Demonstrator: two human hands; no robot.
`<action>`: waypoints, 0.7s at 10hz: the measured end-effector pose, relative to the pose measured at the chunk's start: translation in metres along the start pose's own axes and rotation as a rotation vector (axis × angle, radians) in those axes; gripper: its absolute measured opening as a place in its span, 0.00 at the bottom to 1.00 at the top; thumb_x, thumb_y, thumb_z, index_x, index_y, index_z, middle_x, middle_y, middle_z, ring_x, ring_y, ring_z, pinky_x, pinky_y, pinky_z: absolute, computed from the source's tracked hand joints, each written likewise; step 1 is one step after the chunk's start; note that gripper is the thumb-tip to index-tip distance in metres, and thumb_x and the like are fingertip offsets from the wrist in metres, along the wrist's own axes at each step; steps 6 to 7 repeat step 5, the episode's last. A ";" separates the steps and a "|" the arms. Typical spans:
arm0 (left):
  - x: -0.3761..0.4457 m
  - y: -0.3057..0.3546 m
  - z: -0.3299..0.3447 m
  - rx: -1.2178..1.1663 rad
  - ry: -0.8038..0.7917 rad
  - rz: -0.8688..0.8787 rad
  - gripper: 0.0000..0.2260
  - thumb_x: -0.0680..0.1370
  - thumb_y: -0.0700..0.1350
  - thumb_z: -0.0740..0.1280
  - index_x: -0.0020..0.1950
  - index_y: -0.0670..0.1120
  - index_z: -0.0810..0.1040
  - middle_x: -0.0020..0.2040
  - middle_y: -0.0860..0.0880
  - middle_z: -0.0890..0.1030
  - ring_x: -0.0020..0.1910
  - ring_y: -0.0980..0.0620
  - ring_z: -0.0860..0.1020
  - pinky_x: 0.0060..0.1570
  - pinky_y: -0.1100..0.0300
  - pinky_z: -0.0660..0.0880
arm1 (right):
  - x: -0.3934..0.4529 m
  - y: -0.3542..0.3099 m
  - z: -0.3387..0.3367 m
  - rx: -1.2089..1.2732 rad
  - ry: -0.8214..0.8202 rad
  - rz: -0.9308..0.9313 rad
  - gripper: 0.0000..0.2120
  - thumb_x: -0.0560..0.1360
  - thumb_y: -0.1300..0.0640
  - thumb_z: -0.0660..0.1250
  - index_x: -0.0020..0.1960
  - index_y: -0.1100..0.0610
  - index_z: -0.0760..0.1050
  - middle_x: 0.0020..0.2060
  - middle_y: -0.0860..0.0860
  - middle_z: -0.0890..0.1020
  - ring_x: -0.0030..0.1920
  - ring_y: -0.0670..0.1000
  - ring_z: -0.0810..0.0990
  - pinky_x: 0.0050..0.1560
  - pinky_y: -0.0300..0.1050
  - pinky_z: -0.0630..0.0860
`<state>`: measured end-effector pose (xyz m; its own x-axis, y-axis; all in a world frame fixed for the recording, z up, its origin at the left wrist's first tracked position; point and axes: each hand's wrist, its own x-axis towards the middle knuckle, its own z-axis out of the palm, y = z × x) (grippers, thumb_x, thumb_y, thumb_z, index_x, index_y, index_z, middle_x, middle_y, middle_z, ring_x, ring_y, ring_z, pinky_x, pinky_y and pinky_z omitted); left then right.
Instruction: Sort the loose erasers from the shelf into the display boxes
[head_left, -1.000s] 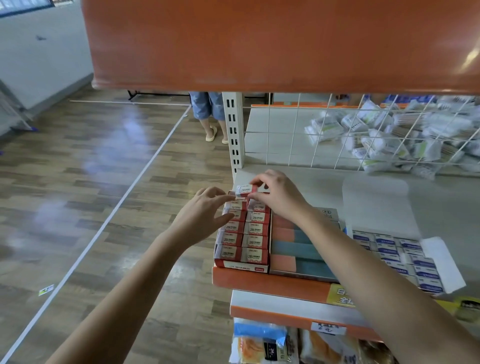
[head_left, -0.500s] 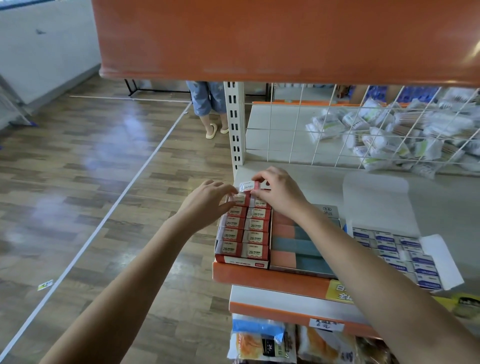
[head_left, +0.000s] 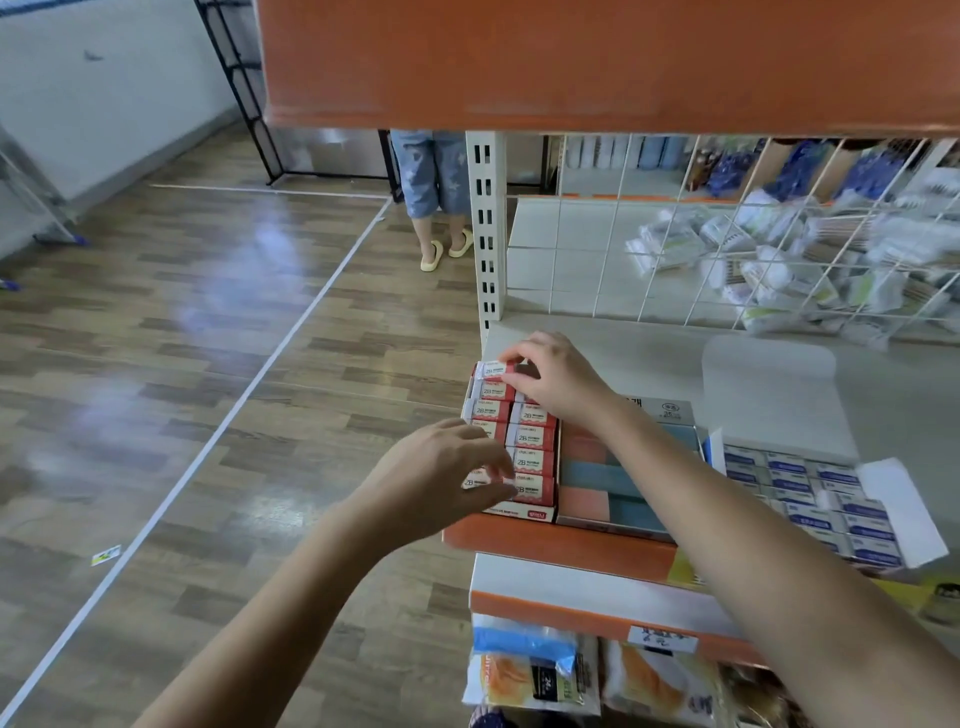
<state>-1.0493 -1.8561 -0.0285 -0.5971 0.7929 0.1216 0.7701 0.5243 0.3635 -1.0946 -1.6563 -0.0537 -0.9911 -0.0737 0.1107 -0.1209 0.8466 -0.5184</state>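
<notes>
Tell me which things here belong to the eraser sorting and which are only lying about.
Belong to the job:
- red cardboard display box of 2B erasers
- red-sleeved eraser pinched by right hand
- left hand
- open white box of blue-sleeved erasers

Lying about:
- white wire grid basket of plastic-wrapped packets
- bagged orange goods below
</notes>
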 end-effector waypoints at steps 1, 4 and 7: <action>-0.002 0.003 0.002 -0.031 -0.046 0.037 0.06 0.74 0.52 0.70 0.47 0.52 0.81 0.44 0.56 0.81 0.44 0.59 0.76 0.43 0.71 0.67 | 0.002 -0.002 0.003 0.003 0.014 0.027 0.14 0.77 0.52 0.64 0.59 0.57 0.76 0.54 0.52 0.76 0.60 0.50 0.69 0.55 0.38 0.61; -0.003 0.000 0.007 -0.008 -0.115 0.081 0.07 0.76 0.50 0.67 0.51 0.50 0.81 0.49 0.54 0.81 0.48 0.57 0.76 0.49 0.63 0.75 | 0.006 -0.006 0.013 -0.007 0.085 0.091 0.08 0.76 0.56 0.65 0.50 0.59 0.78 0.50 0.52 0.77 0.56 0.51 0.71 0.52 0.38 0.63; 0.017 -0.002 -0.001 -0.036 -0.087 0.102 0.05 0.76 0.48 0.68 0.48 0.49 0.81 0.44 0.54 0.82 0.43 0.57 0.77 0.45 0.60 0.77 | 0.006 -0.009 0.006 -0.003 0.052 0.096 0.10 0.77 0.55 0.63 0.54 0.58 0.78 0.53 0.52 0.77 0.58 0.51 0.71 0.55 0.40 0.64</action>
